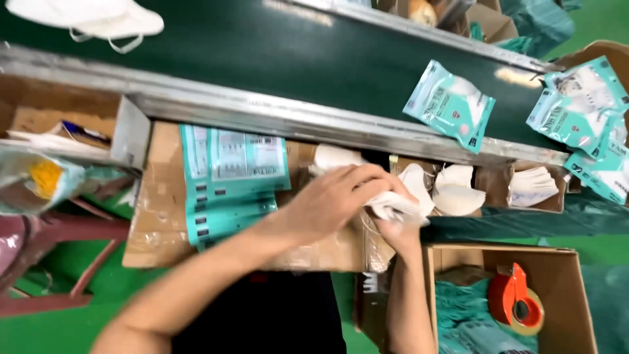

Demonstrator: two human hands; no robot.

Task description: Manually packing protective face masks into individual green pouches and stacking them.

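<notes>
My left hand [331,200] lies over a folded white face mask [393,208], fingers curled onto it. Just under it, my right hand [396,233] pinches the same mask from below. Both hands hover above a flat cardboard work surface [157,216] beside a stack of empty teal pouches [229,180]. More white masks [452,190] stand stacked in a cardboard tray right of my hands.
A dark green conveyor belt [295,59] with a metal rail runs across the top, carrying a packed teal pouch [451,105], more pouches [590,111] at right and a loose white mask [92,16] at left. An open carton [563,262] holds an orange tape dispenser [517,305].
</notes>
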